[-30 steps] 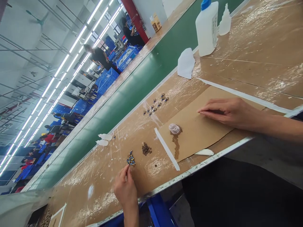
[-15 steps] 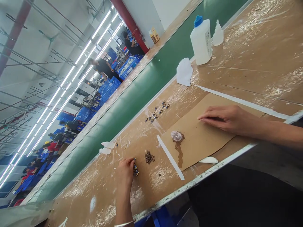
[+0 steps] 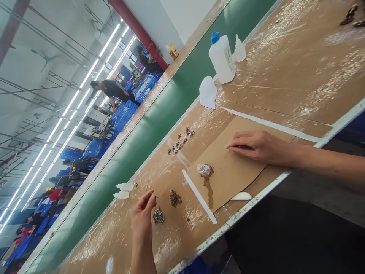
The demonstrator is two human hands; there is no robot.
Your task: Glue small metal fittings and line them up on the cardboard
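Observation:
My left hand (image 3: 143, 209) is raised just above a small pile of blue-and-gold metal parts (image 3: 158, 215). Its thumb and fingers are pinched, with a small dark part at the tips. Right of that pile lies a heap of small brown pieces (image 3: 175, 198). My right hand (image 3: 256, 146) rests over a cardboard sheet (image 3: 225, 167), thumb and fingertips pressed together; anything between them is too small or hidden. On the sheet, a small clear cup-like container (image 3: 204, 170) sits by a wet brown streak. Beyond it stand several blue-and-gold parts (image 3: 179, 142), spread out in a group.
A white bottle with a blue cap (image 3: 222, 57) and a small dropper bottle (image 3: 240, 49) stand at the far side. Two small white bottles (image 3: 124, 186) lie at left. White tape (image 3: 199, 196) edges the cardboard. A green belt (image 3: 159, 121) runs behind; people work beyond it.
My left hand has lifted away from the blue-and-gold pile, uncovering it, with a small part at its fingertips. The view has shifted slightly; my right hand stays pinched over the cardboard.

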